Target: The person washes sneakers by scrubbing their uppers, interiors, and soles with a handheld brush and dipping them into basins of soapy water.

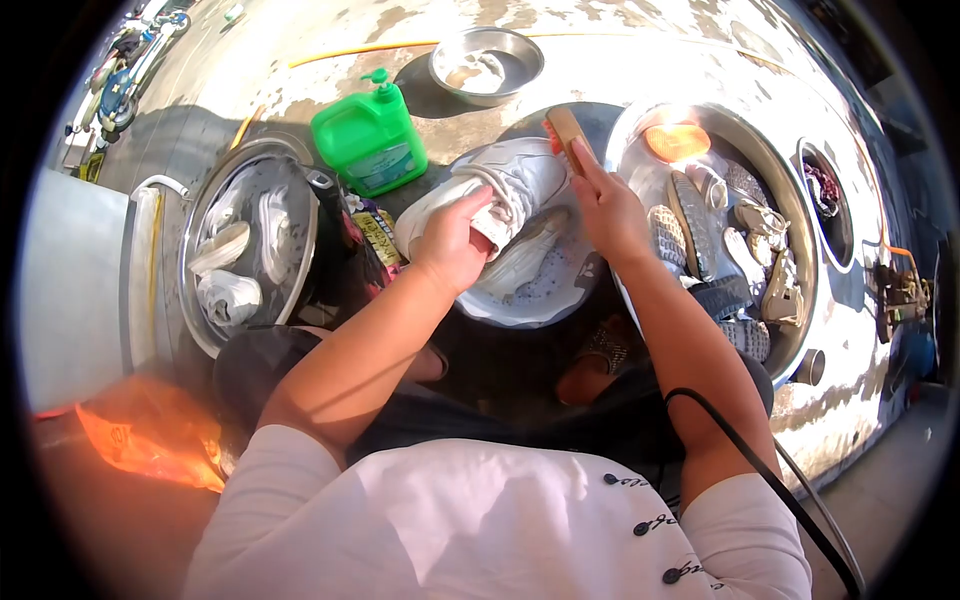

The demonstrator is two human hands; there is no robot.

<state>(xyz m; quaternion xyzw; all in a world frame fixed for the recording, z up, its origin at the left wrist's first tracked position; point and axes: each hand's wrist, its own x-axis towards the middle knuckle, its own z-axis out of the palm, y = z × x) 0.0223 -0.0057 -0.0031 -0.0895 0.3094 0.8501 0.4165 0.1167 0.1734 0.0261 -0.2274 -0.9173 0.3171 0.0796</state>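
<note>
My left hand (457, 238) grips a white sneaker (500, 180) by its opening, holding it tilted above a white basin (535, 312). Wrapped in my right hand (608, 205) is a wooden scrubbing brush (567, 132) with reddish bristles, which face the sneaker's side. Whether the bristles touch the shoe I cannot tell. Below, another light-coloured shoe (528, 255) lies in the basin's sudsy water.
A metal tub (806, 330) at right holds several shoes and an orange scrubber (677, 143). Another metal basin (190, 270) at left contains white shoes. A green pump jug (370, 140) and a small steel bowl (487, 98) stand beyond. A black cable (735, 435) crosses by my right arm.
</note>
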